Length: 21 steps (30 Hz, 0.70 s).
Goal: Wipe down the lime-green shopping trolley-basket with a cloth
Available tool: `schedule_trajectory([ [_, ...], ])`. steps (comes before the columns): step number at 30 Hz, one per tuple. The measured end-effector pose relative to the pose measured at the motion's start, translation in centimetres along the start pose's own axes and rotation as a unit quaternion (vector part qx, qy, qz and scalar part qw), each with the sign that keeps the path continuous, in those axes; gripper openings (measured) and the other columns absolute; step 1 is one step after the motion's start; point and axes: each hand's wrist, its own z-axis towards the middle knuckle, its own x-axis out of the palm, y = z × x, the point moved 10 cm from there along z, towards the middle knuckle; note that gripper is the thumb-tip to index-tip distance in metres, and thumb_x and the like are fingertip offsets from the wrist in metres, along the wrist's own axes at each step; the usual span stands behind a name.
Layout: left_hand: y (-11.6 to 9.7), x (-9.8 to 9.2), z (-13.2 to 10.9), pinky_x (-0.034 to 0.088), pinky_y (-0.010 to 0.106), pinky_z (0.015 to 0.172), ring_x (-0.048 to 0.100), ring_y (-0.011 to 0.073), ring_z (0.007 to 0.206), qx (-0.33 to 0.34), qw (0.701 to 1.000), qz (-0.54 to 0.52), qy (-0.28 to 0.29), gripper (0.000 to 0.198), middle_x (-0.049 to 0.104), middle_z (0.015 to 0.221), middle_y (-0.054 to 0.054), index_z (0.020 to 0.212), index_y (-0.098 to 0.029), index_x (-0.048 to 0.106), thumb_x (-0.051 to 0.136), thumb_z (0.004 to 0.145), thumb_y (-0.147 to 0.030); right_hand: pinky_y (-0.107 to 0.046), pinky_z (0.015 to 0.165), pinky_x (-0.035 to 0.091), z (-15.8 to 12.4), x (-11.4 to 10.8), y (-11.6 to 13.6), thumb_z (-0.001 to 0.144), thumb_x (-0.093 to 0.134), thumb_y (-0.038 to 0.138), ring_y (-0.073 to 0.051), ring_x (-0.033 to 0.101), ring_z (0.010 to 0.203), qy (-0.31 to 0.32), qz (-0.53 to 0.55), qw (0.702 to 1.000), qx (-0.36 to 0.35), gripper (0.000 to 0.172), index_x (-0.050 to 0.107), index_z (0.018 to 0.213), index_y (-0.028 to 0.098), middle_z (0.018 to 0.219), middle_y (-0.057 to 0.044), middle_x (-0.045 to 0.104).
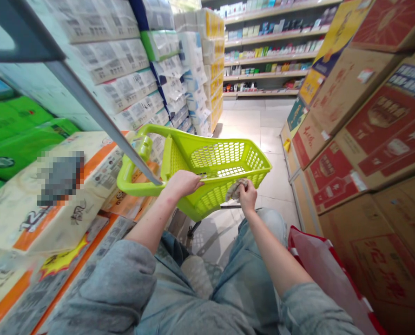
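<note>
Head view: a lime-green basket [212, 197] on small wheels is seen tipped toward the person in a shop aisle, its long handle [127, 174] pointing to the left. The near rim of the basket is grasped by the left hand [182, 182], fingers curled over the edge. A crumpled grey cloth [235, 188] is clenched in the right hand [247, 196] and pressed against the same near rim, just to the right of the left hand. The basket is empty inside, as far as can be seen.

Wrapped packs of paper goods [123, 60] are stacked on the left, printed cardboard boxes [367, 139] on the right, and stocked shelves [263, 60] are seen at the far end of the tiled floor [249, 125]. A red bag [319, 265] lies beside the right knee.

The step in hand is judged to be wiping of the basket rim, with the basket steadied by the other hand. A further stroke would call for the cloth to be drawn along the rim or down the mesh wall under firm pressure, while the tilt is held so that the wheels cannot roll.
</note>
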Motion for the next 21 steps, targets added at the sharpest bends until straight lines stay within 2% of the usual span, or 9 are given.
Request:
schedule_trajectory([
  [3,0.1,0.0,-0.2,0.047,0.032,0.068,0.068,0.0270,0.079,-0.002,1.000,-0.002,-0.003,0.045,0.070,0.081,0.014,0.085,-0.015,0.070,0.037,0.090,-0.045,-0.026,0.063,0.042,0.1,-0.4,-0.5,0.073,0.046,0.034,-0.016,0.052,0.063,0.010,-0.007,1.000,0.019,0.019,0.057,0.073,0.019,0.064,0.001,0.059],
  [5,0.2,0.0,-0.3,0.047,0.032,0.069,0.068,0.0266,0.079,-0.005,1.000,-0.011,-0.007,0.045,0.070,0.081,0.014,0.084,-0.015,0.070,0.037,0.090,-0.046,-0.025,0.058,0.039,-0.6,-0.3,-1.3,0.072,0.047,0.035,-0.014,0.048,0.055,0.035,0.000,0.999,0.033,0.017,0.053,0.067,0.020,0.057,0.003,0.053],
  [7,0.4,0.0,-0.4,0.047,0.032,0.070,0.068,0.0258,0.080,-0.011,1.000,-0.022,-0.011,0.046,0.070,0.082,0.014,0.084,-0.015,0.070,0.037,0.090,-0.047,-0.025,0.057,0.039,-1.2,-1.1,-2.0,0.073,0.047,0.036,-0.014,0.047,0.055,0.015,0.009,0.999,0.046,0.018,0.054,0.069,0.020,0.058,0.003,0.053],
  [10,0.5,0.0,-0.4,0.047,0.032,0.071,0.067,0.0251,0.080,-0.014,0.999,-0.024,-0.015,0.046,0.070,0.082,0.014,0.084,-0.016,0.070,0.036,0.090,-0.047,-0.027,0.065,0.043,-1.2,-3.1,-2.5,0.077,0.044,0.037,-0.017,0.054,0.065,-0.083,0.012,0.995,0.046,0.025,0.058,0.083,0.018,0.073,-0.003,0.062],
  [11,0.4,0.0,-0.4,0.047,0.032,0.071,0.067,0.0252,0.080,-0.013,1.000,-0.020,-0.014,0.046,0.070,0.082,0.014,0.084,-0.016,0.070,0.036,0.090,-0.047,-0.029,0.069,0.044,-0.9,-3.3,-2.3,0.078,0.044,0.038,-0.018,0.056,0.071,-0.095,0.008,0.995,0.036,0.028,0.059,0.088,0.017,0.080,-0.005,0.064],
  [15,0.2,0.0,-0.3,0.047,0.032,0.069,0.067,0.0261,0.080,-0.004,1.000,0.002,-0.008,0.045,0.071,0.082,0.014,0.084,-0.016,0.070,0.036,0.090,-0.045,-0.033,0.081,0.044,1.0,-1.8,-1.7,0.078,0.043,0.037,-0.021,0.058,0.089,-0.052,-0.005,0.999,-0.007,0.034,0.061,0.097,0.015,0.097,-0.011,0.066],
  [18,0.2,0.0,-0.4,0.046,0.031,0.068,0.068,0.0261,0.079,-0.002,1.000,-0.001,-0.010,0.044,0.071,0.081,0.014,0.085,-0.016,0.070,0.037,0.090,-0.044,-0.032,0.076,0.045,1.3,-1.5,-1.6,0.076,0.044,0.035,-0.020,0.058,0.081,-0.032,-0.018,0.999,-0.018,0.033,0.061,0.097,0.015,0.091,-0.010,0.066],
  [21,0.3,0.1,-0.5,0.046,0.031,0.070,0.067,0.0255,0.080,-0.009,1.000,-0.012,-0.006,0.044,0.070,0.081,0.014,0.085,-0.016,0.070,0.037,0.090,-0.045,-0.028,0.066,0.044,0.7,-2.1,-1.9,0.074,0.046,0.035,-0.017,0.056,0.067,-0.019,-0.033,0.999,-0.014,0.028,0.062,0.089,0.017,0.078,-0.004,0.065],
])
